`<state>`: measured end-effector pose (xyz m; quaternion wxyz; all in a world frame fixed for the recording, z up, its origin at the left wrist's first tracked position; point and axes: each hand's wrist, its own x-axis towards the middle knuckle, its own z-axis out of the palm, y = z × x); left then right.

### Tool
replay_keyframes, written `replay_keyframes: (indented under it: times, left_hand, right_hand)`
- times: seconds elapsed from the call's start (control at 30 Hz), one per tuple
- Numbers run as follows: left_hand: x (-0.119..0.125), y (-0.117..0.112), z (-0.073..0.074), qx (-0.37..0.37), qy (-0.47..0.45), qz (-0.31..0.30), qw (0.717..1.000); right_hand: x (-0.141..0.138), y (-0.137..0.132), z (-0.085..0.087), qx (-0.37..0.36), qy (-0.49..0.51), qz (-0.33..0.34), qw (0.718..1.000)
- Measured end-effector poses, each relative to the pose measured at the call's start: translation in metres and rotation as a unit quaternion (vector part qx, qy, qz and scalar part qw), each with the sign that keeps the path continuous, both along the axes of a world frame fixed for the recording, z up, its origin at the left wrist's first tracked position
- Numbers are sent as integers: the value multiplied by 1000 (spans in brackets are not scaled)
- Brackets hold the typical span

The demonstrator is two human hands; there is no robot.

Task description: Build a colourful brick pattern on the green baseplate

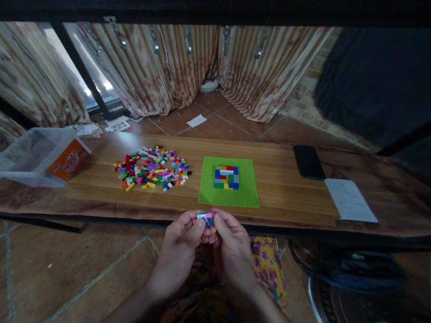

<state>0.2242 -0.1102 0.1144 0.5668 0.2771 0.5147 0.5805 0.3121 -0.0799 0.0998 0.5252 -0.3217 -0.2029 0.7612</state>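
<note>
Between my two hands, just in front of the board's near edge, are several small toy building bricks (205, 217) in light blue, pink and other colours. My left hand (183, 236) is closed on them from the left, its thumb on top. From the right, my right hand (232, 241) pinches the same bricks. Fingers cover part of them, so I cannot tell exactly how they join. Beyond my hands lies a green baseplate (206, 190), carrying a squarish build of coloured bricks (227, 177). To its left spreads a pile of loose bricks (152, 167).
A clear plastic box (30, 152) with an orange label stands at the left end of the wooden board (287, 201). On the right lie a black phone (308, 161) and a white sheet of paper (350, 199). A dark metal bar (233, 7) crosses above the far side.
</note>
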Motion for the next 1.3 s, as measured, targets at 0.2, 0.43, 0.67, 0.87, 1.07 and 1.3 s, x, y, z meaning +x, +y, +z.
replay_keyframes:
  times: [0.2, 0.43, 0.67, 0.87, 1.07, 1.3]
  left_hand:
    - [4, -3, 13, -4, 77, -7, 997]
    - [5, -4, 11, -21, 102, 7, 995]
    - [0, -5, 4, -4, 39, -19, 999]
    - [-5, -6, 5, 31, 18, -53, 998]
    - [0, -9, 13, 78, 100, -54, 990]
    - [-3, -14, 6, 108, 240, -48, 964]
  right_hand:
    - [4, 2, 2, -19, 9, 32, 999]
    - [2, -6, -5, 38, -62, 11, 997]
    - [0, -3, -1, -17, -4, -10, 1000]
    - [6, 2, 2, -83, 34, -11, 996]
    - [8, -1, 7, -59, 11, 10, 998]
    - [11, -5, 10, -27, -56, 54, 997]
